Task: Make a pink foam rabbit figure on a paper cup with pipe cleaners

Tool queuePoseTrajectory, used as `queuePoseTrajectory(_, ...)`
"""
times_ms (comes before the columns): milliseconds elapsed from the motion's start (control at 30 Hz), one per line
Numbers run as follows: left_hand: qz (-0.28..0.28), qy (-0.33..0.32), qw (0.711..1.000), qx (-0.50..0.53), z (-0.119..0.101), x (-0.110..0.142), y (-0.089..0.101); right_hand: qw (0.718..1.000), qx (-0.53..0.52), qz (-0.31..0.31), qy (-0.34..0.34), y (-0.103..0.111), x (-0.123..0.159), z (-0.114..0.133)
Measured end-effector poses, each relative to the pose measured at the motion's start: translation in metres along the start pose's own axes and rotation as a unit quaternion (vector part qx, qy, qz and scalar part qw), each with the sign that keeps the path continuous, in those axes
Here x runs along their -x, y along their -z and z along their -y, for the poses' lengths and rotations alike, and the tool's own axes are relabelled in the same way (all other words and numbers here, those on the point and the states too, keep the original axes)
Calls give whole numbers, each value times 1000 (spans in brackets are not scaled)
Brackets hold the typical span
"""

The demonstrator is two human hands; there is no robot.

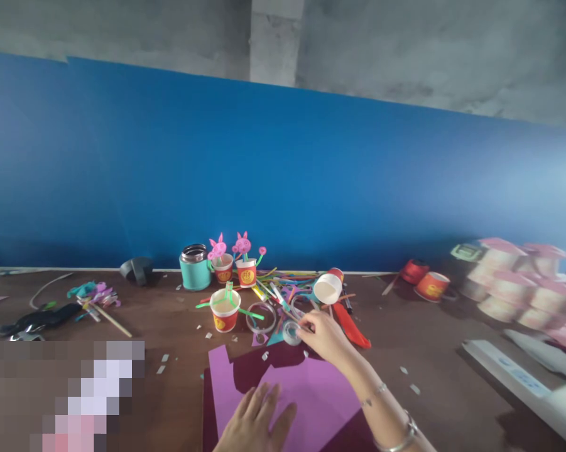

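Note:
My left hand (257,419) lies with fingers apart on a cut sheet of purple paper (313,392). The paper rests on a dark maroon sheet or board (245,363). Farther forward, my right hand (324,336) is closed in a pinch beside a roll of clear tape (291,333). What its fingertips hold is too small to make out. Around it lie markers (280,295), a larger tape ring (261,318), a red-orange strip (351,326) and a tipped paper cup (328,287). A paper cup with green straws (225,314) stands to the left.
At the back are a teal flask (195,269) and two cups with pink paper figures (247,274). Colourful scraps (94,293) and a black item (47,319) lie left. On the right are a red cup (432,287), stacked pink-topped cups (509,295) and a long white box (509,370).

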State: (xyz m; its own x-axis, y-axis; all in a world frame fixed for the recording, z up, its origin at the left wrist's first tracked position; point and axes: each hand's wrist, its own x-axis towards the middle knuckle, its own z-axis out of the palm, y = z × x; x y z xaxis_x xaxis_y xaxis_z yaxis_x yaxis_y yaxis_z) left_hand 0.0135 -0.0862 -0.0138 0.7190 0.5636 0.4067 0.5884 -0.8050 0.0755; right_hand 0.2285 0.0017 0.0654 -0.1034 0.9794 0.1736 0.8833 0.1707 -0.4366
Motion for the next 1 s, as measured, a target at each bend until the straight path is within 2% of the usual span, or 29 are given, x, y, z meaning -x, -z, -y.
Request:
queuePoseTrajectory(67,-10,4,1000,-26,-1,9,-20,999,34,-10,17,-9,3,8)
queuePoseTrajectory(100,5,-3,1000,-20,-1,10,-22,998,57,-16,17,-14,4,12)
queuePoseTrajectory(167,35,-17,999,13,1,8,-13,995,92,-29,22,-22,6,18)
queuePoseTrajectory(267,70,-26,995,70,2,-1,15,994,85,-53,50,-28,7,18)
queuePoseTrajectory(333,74,-8,994,79,0,-3,25,995,25,-71,59,-29,5,14)
queuePoseTrajectory(400,79,24,995,57,-2,2,23,993,-89,-74,31,-27,1,8)
queuePoseTrajectory(500,91,45,995,18,-6,19,12,955,-290,-30,-54,-22,-1,5)
queuePoseTrajectory(567,90,33,995,14,-7,27,14,929,-362,14,-78,-19,4,10)
queuePoseTrajectory(633,76,31,996,22,-6,30,27,928,-365,61,-39,-16,14,21)
queuePoseTrajectory(667,59,55,996,30,-4,29,37,930,-356,90,-4,-16,20,28)
queuePoseTrajectory(733,19,134,988,69,2,24,55,934,-328,128,64,-15,34,41)
queuePoseTrajectory(800,-14,221,969,105,10,19,65,944,-283,121,119,-16,46,52)
queuePoseTrajectory(867,-30,269,954,132,18,17,64,947,-250,132,152,-17,55,62)
queuePoseTrajectory(1000,3,288,939,188,25,22,43,948,-236,130,171,-23,59,70)
